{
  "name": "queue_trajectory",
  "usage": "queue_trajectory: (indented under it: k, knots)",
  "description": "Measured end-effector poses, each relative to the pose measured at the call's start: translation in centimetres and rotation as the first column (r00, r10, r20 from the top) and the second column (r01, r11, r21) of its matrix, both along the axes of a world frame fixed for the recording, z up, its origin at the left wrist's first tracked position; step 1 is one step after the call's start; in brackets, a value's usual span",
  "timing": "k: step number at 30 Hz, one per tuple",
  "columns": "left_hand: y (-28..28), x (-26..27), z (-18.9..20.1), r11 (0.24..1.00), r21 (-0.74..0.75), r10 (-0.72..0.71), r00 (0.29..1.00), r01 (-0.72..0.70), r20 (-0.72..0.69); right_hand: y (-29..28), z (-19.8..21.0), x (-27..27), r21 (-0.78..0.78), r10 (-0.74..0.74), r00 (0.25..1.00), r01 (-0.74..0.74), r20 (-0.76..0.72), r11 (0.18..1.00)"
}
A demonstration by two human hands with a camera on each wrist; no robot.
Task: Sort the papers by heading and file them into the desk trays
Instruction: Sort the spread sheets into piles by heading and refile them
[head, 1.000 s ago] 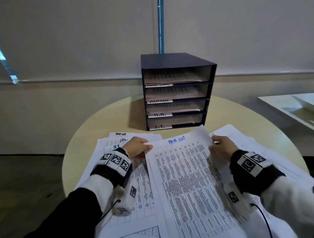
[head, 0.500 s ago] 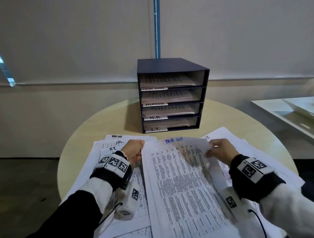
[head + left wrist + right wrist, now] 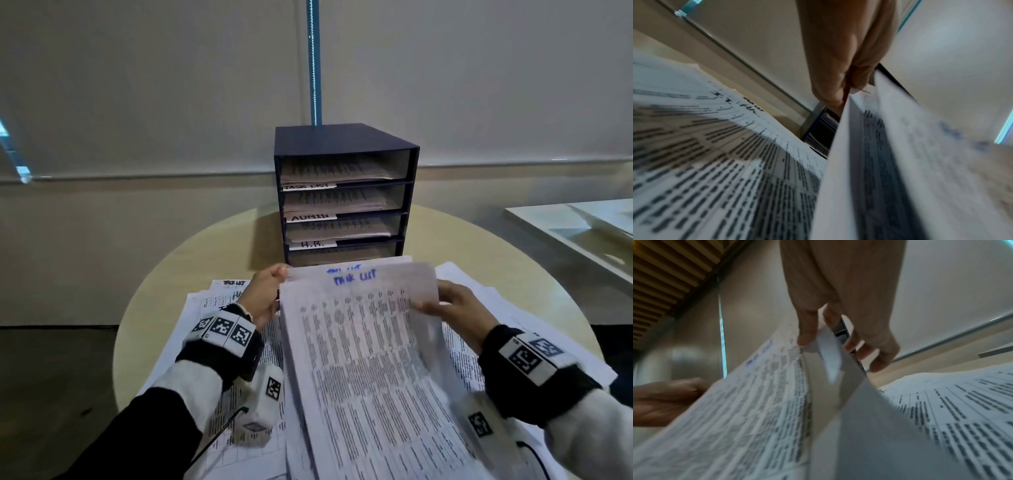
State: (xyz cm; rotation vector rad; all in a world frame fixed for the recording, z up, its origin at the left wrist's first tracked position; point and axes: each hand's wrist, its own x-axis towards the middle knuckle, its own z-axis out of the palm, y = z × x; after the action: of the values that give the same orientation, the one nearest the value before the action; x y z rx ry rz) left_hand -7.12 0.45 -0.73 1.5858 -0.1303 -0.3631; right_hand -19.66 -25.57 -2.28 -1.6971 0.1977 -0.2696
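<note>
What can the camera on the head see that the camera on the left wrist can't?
Only the head view shows the tray labels TASK LIST, ADMIN and H.R., the round table and the right hand. Only the left wrist view shows the left fingers pinching the sheets' edge from below. Both show the left hand, the held TASK LIST papers and the papers lying flat.

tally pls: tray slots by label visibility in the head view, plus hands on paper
Slots with readable label, TASK LIST, ADMIN, H.R.: 3
Slots with label hidden by the lifted sheets: 1
Hands gripping sheets, left hand, right hand: 2
Total: 6
</note>
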Motion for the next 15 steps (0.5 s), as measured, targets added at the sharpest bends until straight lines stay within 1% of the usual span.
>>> queue_trajectory:
  k: [1,2,4,6,8,10,11,12,14,15]
  knots:
    - [0.0,0.0,0.0,1.000,0.009,-0.003,1.000,0.003,0.002,-0.2,0.1,0.2,0.000,-0.068,0.998,0.068,0.014,0.998]
    - [-0.1,0.0,0.1,1.000,0.005,-0.021,1.000,0.020,0.007,-0.3,0.2,0.4,0.021,-0.105,0.994,0.105,0.011,0.994]
    - [-0.3,-0.2,0.5,0.998,-0.037,-0.042,0.999,0.043,0.008,-0.4,0.1,0.7,0.068,-0.086,0.996,0.088,-0.040,0.994]
    - [-0.8,-0.5,1.0,0.997,-0.072,-0.032,0.999,0.031,-0.006,-0.4,0.0,1.0,0.100,-0.075,0.994,0.083,-0.081,0.992]
    - [-1.2,-1.1,1.4,0.992,-0.121,-0.028,1.000,0.027,-0.009,-0.1,-0.2,1.3,0.151,-0.132,0.986,0.146,-0.103,0.978]
    - [-1.6,-1.3,1.4,0.993,-0.112,-0.041,0.999,0.037,-0.029,0.2,-0.2,1.5,0.198,-0.177,0.980,0.193,-0.093,0.961]
    - [-1.6,-1.3,1.1,0.993,-0.107,-0.058,0.998,0.054,-0.037,0.2,-0.2,1.6,0.169,-0.191,0.978,0.204,-0.088,0.964]
    - [-1.6,-1.0,0.7,0.989,-0.102,-0.109,0.994,0.106,-0.030,0.2,-0.2,1.7,0.113,-0.208,0.975,0.216,-0.082,0.970]
    - [-1.8,-2.5,1.3,0.989,-0.019,-0.143,0.989,0.144,0.025,0.1,0.2,1.9,0.018,-0.268,0.962,0.269,-0.042,0.963]
    - [-2.0,-3.1,1.5,0.989,0.024,-0.147,0.988,0.146,0.047,0.0,0.5,2.0,0.000,-0.303,0.953,0.303,-0.011,0.953]
